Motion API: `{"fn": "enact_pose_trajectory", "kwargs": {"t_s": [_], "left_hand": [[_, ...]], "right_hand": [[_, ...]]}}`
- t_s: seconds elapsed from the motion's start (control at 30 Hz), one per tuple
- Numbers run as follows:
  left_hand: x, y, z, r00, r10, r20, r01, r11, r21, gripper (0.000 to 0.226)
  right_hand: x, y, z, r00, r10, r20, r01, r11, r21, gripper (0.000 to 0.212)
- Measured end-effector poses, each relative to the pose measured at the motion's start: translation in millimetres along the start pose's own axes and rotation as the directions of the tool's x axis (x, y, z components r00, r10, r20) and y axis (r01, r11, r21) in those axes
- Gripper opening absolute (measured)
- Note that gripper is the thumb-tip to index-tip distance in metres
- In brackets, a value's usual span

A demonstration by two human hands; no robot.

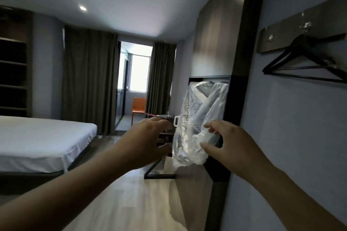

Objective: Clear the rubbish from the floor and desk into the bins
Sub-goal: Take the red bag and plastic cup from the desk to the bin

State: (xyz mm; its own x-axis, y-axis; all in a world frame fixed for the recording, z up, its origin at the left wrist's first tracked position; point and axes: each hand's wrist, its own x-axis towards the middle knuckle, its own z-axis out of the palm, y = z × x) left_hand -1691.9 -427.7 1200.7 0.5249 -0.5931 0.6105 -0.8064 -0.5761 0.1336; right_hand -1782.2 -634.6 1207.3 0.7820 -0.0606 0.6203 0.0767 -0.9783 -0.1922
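Observation:
A clear crumpled plastic bag hangs in the air in front of me, billowing upward. My right hand pinches a bunched part of the bag between thumb and fingers at its lower right. My left hand reaches toward the bag's left edge with thumb and fingers spread apart; I cannot tell if it touches the plastic. Behind the bag stands a dark desk with a metal leg frame. No bin is in view.
A bed with white sheets fills the left. On the desk lie small items, among them a white handle. A black hanger hangs on the right wall. Far ahead are an orange chair, curtains and light wooden floor.

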Motion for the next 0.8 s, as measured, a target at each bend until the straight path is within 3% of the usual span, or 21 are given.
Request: {"fn": "enact_pose_trajectory", "kwargs": {"t_s": [0.37,0.8], "left_hand": [[-43,-145,-38,0.992,-0.128,0.006,0.128,0.990,0.056,0.046],[-12,-264,6,0.984,-0.178,-0.025,0.179,0.981,0.073,0.043]], "right_hand": [[66,-93,98,0.997,-0.063,0.043,0.060,0.997,0.051,0.045],[158,-86,206,0.989,-0.076,0.125,0.070,0.996,0.050,0.047]]}}
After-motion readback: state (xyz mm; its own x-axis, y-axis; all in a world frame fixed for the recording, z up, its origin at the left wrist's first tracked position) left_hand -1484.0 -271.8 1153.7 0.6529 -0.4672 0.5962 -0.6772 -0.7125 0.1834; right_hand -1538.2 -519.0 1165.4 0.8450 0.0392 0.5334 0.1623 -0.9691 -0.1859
